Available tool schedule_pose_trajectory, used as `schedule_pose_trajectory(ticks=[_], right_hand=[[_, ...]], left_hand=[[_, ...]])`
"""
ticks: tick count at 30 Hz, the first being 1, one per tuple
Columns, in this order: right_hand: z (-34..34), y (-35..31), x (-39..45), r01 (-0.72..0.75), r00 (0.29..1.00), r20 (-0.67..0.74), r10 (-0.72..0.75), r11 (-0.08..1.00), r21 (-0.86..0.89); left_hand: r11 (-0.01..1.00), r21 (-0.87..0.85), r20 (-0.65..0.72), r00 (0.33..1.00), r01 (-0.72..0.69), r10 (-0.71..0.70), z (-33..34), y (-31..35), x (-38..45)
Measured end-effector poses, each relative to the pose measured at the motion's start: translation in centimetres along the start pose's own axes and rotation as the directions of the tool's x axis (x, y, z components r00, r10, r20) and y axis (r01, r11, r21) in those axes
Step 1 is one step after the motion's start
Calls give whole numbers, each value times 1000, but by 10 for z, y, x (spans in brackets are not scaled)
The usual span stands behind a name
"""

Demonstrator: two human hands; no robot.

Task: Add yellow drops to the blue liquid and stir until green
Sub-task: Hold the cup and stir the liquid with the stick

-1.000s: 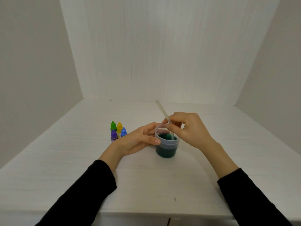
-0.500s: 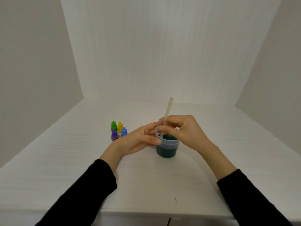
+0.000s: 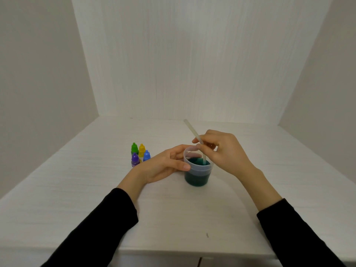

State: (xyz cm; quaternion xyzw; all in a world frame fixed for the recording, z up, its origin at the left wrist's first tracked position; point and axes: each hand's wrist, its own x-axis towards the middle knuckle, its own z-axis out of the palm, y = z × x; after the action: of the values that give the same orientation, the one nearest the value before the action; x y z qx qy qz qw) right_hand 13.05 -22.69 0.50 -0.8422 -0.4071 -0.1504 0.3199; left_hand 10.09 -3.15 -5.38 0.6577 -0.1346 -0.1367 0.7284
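Translucent cup (image 3: 197,170): held dark teal-green liquid (image 3: 196,163). Stirring stick (image 3: 192,132), above the right hand (image 3: 225,151): pale, off-white. Dropper bottles beyond the left hand (image 3: 163,166): green (image 3: 134,148), yellow (image 3: 142,149), blue (image 3: 146,155), purple (image 3: 135,159). Sleeves (image 3: 100,228): black. Table (image 3: 192,218): white, faintly woodgrained.

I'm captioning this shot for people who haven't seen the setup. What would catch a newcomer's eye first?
First the clear cup of dark green liquid at the middle of the white table, with the left hand holding its rim. The right hand pinches a pale stick that leans left, its lower end in the liquid. Left of the cup stand four small dropper bottles in green, yellow, blue and purple.
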Motion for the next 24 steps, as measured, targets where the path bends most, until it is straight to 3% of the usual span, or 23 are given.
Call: schedule_pose_trajectory(ticks=[8, 17, 24], right_hand=[[0, -4, -3, -10, 998, 70, -9, 960, 278], [9, -5, 0, -49, 996, 83, 23, 940, 337], [12, -4, 2, -35, 999, 32, 28, 973, 228]], left_hand=[[1000, 15, 2, 1000, -21, 21, 0, 0, -1], [999, 15, 18, 999, -32, 32, 1, 1, 0], [1000, 16, -21, 1000, 1, -1, 0, 0, -1]])
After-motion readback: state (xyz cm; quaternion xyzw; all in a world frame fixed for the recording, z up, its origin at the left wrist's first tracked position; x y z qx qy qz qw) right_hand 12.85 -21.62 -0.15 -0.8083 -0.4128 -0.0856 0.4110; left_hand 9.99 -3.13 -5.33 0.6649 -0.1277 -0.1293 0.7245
